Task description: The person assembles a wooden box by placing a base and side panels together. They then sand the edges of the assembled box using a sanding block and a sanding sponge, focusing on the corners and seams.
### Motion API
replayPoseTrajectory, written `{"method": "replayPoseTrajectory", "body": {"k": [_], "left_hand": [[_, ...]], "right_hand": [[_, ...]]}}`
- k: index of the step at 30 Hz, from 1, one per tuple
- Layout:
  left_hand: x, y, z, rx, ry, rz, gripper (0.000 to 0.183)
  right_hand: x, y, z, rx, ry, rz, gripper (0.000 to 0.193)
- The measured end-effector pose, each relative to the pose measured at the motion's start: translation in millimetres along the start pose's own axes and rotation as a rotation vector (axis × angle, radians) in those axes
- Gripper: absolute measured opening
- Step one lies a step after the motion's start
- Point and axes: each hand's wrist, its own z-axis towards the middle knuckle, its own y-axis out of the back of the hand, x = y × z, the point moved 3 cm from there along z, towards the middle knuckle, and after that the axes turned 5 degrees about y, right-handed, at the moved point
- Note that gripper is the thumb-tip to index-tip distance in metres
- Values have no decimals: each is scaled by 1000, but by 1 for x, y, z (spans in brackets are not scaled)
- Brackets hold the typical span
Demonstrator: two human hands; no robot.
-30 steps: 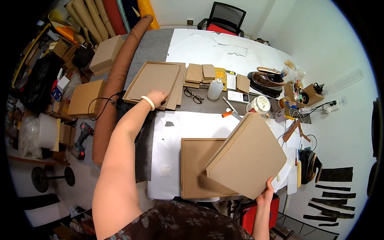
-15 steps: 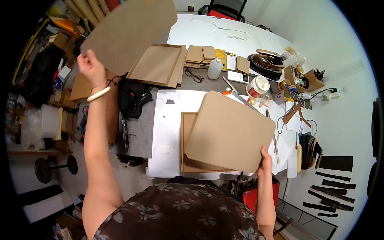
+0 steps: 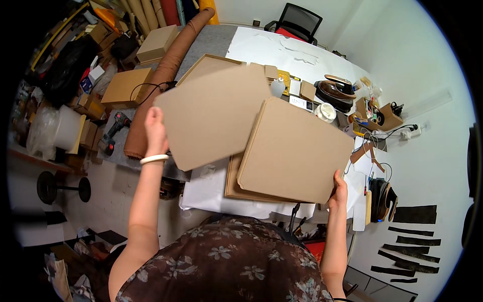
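My left hand [image 3: 155,131] grips the left edge of a large flat cardboard sheet [image 3: 216,110] with trimmed corners, held up in the air. My right hand [image 3: 339,191] is closed on the lower right corner of a brown cardboard panel [image 3: 297,151] with rounded corners and a thick edge. The panel's left side lies in front of the sheet's right end; whether they touch, I cannot tell. Beneath the panel, a shallow brown cardboard tray [image 3: 233,176] pokes out on the white-covered table. Most of that tray is hidden.
A brown fabric roll [image 3: 166,80] and a cordless drill [image 3: 114,132] lie to the left, near a cardboard box [image 3: 126,88]. Across the table stand a squeeze bottle [image 3: 277,87], a white jar [image 3: 325,112] and an iron [image 3: 334,95]. A chair [image 3: 300,22] is beyond.
My left hand has brought the cardboard sheet down and rightward, toward the panel. My right hand keeps its grip on the panel. The view has shifted, showing more on the left.
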Motion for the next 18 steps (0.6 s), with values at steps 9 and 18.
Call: {"method": "replayPoseTrajectory", "body": {"k": [9, 18], "left_hand": [[71, -55, -65, 188, 183, -91, 19], [24, 38, -56, -64, -15, 100, 18]], "right_hand": [[-17, -1, 12, 66, -21, -85, 36], [-58, 10, 35, 27, -166, -227, 37]]}}
